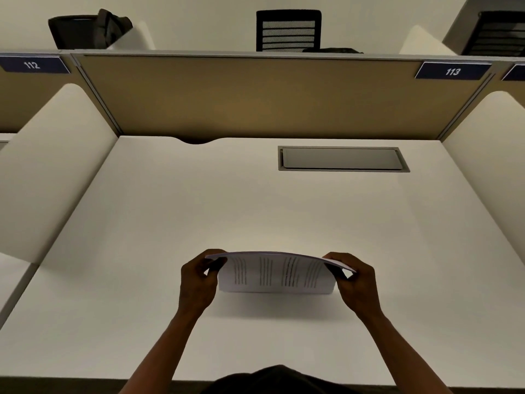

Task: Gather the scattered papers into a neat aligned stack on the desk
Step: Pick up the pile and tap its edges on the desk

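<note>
A bundle of white printed papers (275,275) stands on its long lower edge on the white desk (199,211), upright and bowed a little at the top. My left hand (199,280) pinches the bundle's left end. My right hand (355,282) pinches its right end. Rows of dark text show on the side facing me. I see no loose sheets elsewhere on the desk.
A grey cable hatch (342,158) is set flush in the desk at the back right. A tan partition (270,95) closes the back, and white side screens (51,166) flank the desk. Chairs and a bag lie beyond the partition.
</note>
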Tool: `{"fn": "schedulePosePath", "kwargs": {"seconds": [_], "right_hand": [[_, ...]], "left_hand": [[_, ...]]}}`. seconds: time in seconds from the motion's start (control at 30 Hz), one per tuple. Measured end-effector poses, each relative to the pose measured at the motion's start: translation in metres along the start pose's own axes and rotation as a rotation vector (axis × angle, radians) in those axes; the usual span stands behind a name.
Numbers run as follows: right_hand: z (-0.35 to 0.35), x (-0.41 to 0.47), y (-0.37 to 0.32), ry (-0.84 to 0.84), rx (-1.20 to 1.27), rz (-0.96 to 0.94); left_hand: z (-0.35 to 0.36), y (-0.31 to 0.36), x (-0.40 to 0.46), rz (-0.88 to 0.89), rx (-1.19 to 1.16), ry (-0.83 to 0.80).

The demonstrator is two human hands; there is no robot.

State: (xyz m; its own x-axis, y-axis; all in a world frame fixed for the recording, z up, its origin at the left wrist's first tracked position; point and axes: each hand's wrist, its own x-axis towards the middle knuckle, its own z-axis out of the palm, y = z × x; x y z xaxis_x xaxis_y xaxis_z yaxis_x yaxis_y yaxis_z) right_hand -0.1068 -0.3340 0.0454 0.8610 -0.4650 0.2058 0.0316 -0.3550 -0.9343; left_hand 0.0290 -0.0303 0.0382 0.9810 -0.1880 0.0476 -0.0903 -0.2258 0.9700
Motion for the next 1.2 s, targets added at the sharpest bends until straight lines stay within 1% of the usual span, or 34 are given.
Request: {"fn": "schedulePosePath", "kwargs": {"seconds": [0.1, 0.2, 0.23, 0.3, 0.4, 0.47, 0.53, 0.63, 0.67, 0.73, 0.8, 0.9, 1.03, 1.13, 1.2], "right_hand": [[-0.004, -0.003, 0.003, -0.001, 0.006, 0.01], [-0.006, -0.003, 0.003, -0.01, 0.007, 0.018], [-0.005, -0.002, 0.002, -0.013, 0.011, 0.023], [-0.004, 0.001, 0.0, -0.014, 0.019, 0.027], [-0.004, 0.01, -0.006, 0.015, 0.042, 0.023], [-0.006, 0.016, -0.01, 0.023, 0.075, 0.052], [-0.006, 0.021, -0.01, 0.023, 0.165, 0.146], [-0.002, 0.018, 0.002, 0.009, 0.432, 0.382], [0.0, 0.014, 0.009, -0.023, 0.464, 0.461], [0.004, 0.004, 0.02, -0.075, 0.415, 0.556], [0.008, -0.001, 0.021, -0.072, 0.33, 0.533], [0.013, 0.003, 0.009, 0.007, 0.238, 0.43], [0.015, 0.015, -0.004, 0.077, 0.139, 0.325], [0.016, 0.014, 0.001, 0.093, 0.13, 0.298], [0.019, 0.009, 0.007, 0.091, 0.14, 0.329]], "left_hand": [[-0.003, -0.002, 0.002, 0.023, 0.0, -0.05], [-0.007, -0.007, 0.005, -0.054, 0.028, -0.173], [-0.006, -0.009, 0.006, -0.084, 0.039, -0.188], [-0.002, -0.012, 0.009, -0.093, 0.066, -0.157], [0.003, -0.006, 0.015, -0.093, 0.139, -0.052], [0.004, -0.001, 0.019, -0.084, 0.144, -0.032], [0.007, -0.002, 0.021, -0.11, 0.117, -0.036], [0.011, -0.008, 0.021, -0.196, 0.114, 0.007], [0.012, -0.012, 0.021, -0.229, 0.119, 0.015], [0.013, -0.02, 0.019, -0.29, 0.108, 0.008], [0.014, -0.022, 0.018, -0.313, 0.112, -0.006], [0.018, -0.02, 0.02, -0.304, 0.108, 0.003], [0.018, -0.011, 0.028, -0.292, 0.037, 0.012], [0.017, -0.01, 0.03, -0.281, 0.018, -0.012], [0.017, -0.014, 0.026, -0.284, 0.029, -0.047]]}}
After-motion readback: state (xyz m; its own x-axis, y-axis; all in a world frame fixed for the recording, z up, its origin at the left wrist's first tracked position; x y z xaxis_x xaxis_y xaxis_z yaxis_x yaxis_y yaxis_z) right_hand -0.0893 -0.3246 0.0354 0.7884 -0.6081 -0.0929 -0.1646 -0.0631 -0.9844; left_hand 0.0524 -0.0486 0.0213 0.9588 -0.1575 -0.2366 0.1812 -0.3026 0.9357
